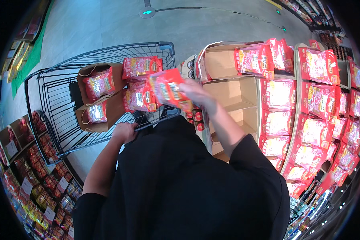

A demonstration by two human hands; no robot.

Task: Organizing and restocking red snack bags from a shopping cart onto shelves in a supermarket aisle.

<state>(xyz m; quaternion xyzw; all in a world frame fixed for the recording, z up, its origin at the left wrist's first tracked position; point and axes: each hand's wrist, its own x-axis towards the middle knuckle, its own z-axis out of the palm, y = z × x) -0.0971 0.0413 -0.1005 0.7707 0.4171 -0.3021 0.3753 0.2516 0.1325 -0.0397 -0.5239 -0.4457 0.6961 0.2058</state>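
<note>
My right hand (195,91) grips one end of a red and pink plastic snack bag (166,87), held over the near right end of a wire shopping cart (108,49). The cart's rim is in the grasp of my left hand (125,132). Inside the cart, one bag (142,66) and another bag (139,97) of the same kind lie at the right end, partly under the held one. To their left stand two brown paper carriers with cord handles (115,109), each with a similar bag (100,84) in it.
Right of the cart rises a cardboard display (225,60) with some bare compartments. Similar red bags (279,93) fill its other compartments and the neighbouring racks. Dark bottles (191,69) and red-capped containers (198,115) sit beside it. Low snack shelves (42,168) line the left.
</note>
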